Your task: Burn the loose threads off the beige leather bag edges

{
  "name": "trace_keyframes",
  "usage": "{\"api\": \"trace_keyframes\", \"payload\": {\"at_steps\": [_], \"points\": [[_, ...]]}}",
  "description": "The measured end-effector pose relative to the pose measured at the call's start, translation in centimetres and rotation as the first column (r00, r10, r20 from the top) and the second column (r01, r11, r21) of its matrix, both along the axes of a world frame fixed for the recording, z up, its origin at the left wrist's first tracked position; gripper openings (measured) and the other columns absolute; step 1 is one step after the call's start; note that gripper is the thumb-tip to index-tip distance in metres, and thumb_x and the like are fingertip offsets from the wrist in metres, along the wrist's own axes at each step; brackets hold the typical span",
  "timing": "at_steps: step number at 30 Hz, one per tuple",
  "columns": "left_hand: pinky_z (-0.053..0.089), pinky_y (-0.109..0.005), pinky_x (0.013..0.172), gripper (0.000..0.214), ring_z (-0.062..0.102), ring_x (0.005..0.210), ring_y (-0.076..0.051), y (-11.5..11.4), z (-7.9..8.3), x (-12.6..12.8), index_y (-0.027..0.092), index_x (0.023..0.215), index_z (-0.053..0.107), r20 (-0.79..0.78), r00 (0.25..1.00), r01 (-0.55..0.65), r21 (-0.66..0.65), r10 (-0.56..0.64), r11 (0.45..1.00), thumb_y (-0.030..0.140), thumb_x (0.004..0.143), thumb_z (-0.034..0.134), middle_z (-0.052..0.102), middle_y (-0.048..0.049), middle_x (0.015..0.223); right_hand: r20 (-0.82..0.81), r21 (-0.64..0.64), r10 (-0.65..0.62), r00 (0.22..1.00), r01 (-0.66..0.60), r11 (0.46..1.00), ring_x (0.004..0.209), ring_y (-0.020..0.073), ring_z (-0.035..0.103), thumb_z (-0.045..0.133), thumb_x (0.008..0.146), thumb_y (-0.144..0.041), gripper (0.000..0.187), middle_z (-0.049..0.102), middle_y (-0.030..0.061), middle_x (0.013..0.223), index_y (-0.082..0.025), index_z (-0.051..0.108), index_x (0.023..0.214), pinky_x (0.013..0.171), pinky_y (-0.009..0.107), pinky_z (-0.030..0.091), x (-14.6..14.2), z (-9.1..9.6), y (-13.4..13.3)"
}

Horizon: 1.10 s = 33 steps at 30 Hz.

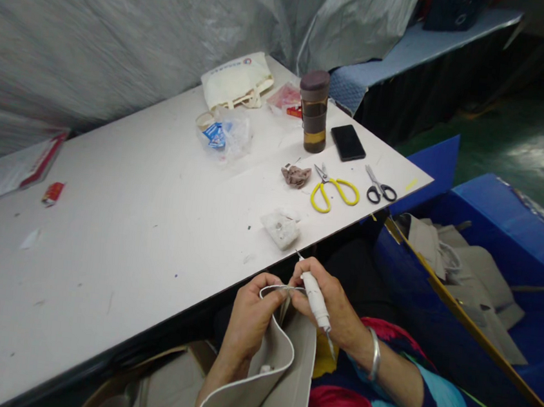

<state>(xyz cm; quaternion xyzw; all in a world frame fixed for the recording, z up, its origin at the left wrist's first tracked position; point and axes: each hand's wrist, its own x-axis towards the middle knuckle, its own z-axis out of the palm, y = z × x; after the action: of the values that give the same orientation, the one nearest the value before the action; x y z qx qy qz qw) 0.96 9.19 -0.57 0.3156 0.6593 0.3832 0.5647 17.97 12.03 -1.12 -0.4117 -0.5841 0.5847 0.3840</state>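
Note:
A beige leather-like bag piece point(266, 391) hangs over my lap with its upper edge curved open. My left hand point(253, 311) pinches that edge near a seam. Close beside it, my right hand point(325, 300) grips a white-wrapped awl point(315, 299), its thin metal point aimed up and away toward the table edge. The fingertips of my right hand also meet the bag's edge, next to my left fingers. What exactly lies between the fingertips is too small to tell.
On the white table point(152, 230) lie yellow-handled scissors point(334, 190), black-handled scissors point(378, 187), a phone point(348, 143), a bottle point(313, 112), a small plastic packet point(281, 228) and a cloth bag point(236, 83). At right, a blue bin point(533, 218) holds beige pieces.

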Motion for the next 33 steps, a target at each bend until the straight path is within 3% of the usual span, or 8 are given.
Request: {"api": "trace_keyframes", "payload": {"at_steps": [33], "points": [[0.041,-0.022,0.056,0.017,0.055,0.055,-0.012,0.11,-0.01,0.13,0.018,0.078,0.066,0.04,0.999,-0.026,-0.004,0.026,1.0,0.026,0.073,0.08,0.065,0.0024,0.065,0.018,0.014,0.018,1.0,-0.018,1.0,0.067,0.0113,0.056,0.065,0.087,-0.017,0.018,0.063,-0.0038,0.083,-0.023,0.054,0.101,0.063,0.022,0.043,0.13,0.04,0.09]]}}
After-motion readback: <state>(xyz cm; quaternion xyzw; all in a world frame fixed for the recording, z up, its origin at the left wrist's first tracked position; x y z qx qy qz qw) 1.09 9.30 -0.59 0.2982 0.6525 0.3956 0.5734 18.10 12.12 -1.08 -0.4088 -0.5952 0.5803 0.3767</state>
